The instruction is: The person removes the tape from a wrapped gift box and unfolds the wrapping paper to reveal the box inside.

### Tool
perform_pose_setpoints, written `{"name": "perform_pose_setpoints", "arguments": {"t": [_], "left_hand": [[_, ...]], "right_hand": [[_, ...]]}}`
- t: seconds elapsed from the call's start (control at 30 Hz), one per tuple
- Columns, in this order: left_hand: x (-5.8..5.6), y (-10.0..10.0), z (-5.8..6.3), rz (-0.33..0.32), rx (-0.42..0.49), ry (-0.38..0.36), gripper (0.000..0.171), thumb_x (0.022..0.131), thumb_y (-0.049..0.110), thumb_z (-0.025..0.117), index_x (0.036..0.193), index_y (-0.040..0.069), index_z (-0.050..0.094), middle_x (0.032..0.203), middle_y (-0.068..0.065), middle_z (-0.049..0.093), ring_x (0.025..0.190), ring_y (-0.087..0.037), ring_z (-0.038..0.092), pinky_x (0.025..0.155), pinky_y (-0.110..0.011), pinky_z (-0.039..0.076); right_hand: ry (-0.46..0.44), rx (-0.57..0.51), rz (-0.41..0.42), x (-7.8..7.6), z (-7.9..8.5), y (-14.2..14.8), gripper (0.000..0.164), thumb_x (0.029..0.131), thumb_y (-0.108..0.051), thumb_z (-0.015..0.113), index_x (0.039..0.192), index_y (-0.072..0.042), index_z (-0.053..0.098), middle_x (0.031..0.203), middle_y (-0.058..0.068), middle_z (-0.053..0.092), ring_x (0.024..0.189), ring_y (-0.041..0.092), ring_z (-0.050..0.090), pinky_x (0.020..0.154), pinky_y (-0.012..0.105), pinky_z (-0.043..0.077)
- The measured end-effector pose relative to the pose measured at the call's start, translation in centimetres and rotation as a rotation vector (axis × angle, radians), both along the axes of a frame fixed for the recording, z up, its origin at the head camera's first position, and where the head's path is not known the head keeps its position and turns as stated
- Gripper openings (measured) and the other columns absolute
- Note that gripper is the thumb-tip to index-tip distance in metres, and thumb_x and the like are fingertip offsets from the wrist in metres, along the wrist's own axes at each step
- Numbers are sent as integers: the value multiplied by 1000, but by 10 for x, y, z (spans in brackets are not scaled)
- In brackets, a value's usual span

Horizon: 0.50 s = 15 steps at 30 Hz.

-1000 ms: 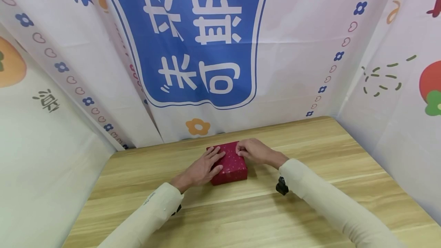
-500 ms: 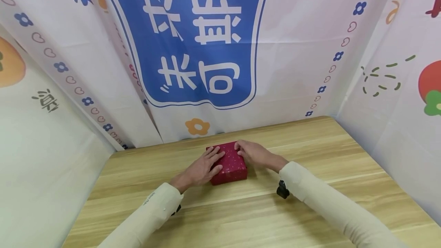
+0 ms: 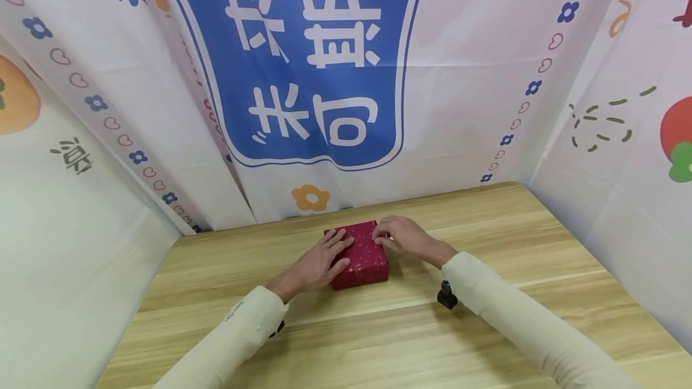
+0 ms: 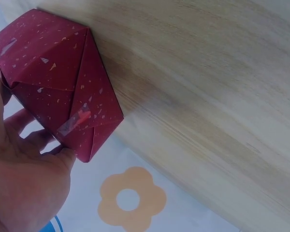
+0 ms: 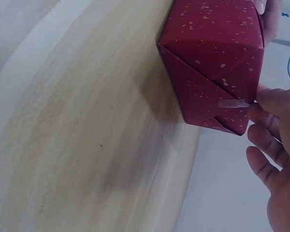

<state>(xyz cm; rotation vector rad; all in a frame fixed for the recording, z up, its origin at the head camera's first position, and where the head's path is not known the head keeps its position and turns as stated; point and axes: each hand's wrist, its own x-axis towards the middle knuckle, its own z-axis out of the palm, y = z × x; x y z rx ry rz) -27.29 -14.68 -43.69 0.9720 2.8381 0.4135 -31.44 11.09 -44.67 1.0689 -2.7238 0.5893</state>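
A box wrapped in dark red speckled paper [image 3: 364, 254] lies near the back of the table. My left hand [image 3: 316, 263] rests on its top left side with fingers spread. In the left wrist view, a strip of clear tape [image 4: 73, 122] crosses the folded paper at one end of the box [image 4: 38, 53]. At the box's right top edge is my right hand [image 3: 402, 238], fingers bent. The right wrist view shows thumb and forefinger pinched together at the edge, right at the end of another clear tape strip [image 5: 233, 103] on the folded end.
The wooden table [image 3: 346, 341] spreads in front of the box and to both sides. Behind it hangs a white printed cloth [image 3: 449, 113] with a blue sign, and similar cloth panels stand left and right. Small black devices sit under both sleeves [image 3: 492, 293].
My right hand shifts slightly forward along the box's right edge, then back a little to the right, its fingertips staying at that edge. The left hand and the box stay in place.
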Motion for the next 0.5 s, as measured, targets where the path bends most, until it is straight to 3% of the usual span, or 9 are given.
{"name": "perform_pose_setpoints", "arguments": {"t": [0.3, 0.5], "left_hand": [[-1, 0, 0, -6, -3, 3, 55, 105, 35, 43, 152, 8, 37, 162, -19, 24, 152, -38, 16, 122, -50, 22], [0, 0, 0, 2, -9, -2, 55, 105, 36, 44, 153, 9, 36, 162, -18, 24, 152, -37, 16, 122, -51, 22]], "right_hand": [[81, 93, -2, 2, -5, -8, 14, 102, -17, 53, 103, -11, 65, 103, 3, 64, 100, 19, 62, 93, 34, 54], [-34, 21, -9, 5, -12, -10, 17, 106, -17, 39, 93, -16, 50, 91, -2, 49, 88, 12, 49, 81, 29, 48]]}}
